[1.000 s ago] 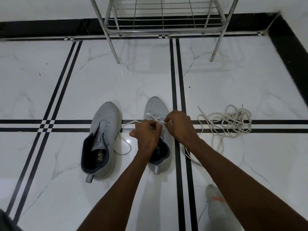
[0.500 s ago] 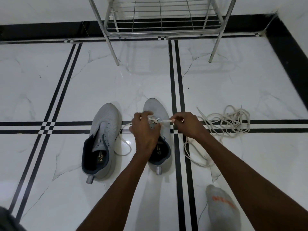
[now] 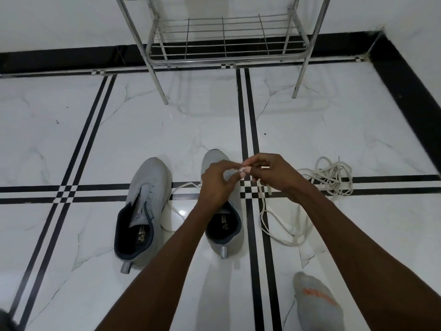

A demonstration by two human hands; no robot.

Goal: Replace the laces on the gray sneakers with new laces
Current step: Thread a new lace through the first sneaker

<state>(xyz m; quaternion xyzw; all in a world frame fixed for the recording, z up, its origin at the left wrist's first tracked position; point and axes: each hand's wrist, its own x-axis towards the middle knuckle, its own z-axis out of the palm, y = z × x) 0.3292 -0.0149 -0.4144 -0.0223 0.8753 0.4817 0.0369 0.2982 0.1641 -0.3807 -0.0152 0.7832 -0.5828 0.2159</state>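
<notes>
I see both hands raised over the right gray sneaker [image 3: 223, 225], the left hand [image 3: 216, 185] and right hand [image 3: 274, 174] meeting fingertip to fingertip, each pinching the white lace [image 3: 262, 199] that trails down to the floor [image 3: 71, 139]. The left sneaker [image 3: 143, 209] sits just beside it (unlaced, tongue up). A tangled pile of laces [image 3: 331, 177] lies to the right.
</notes>
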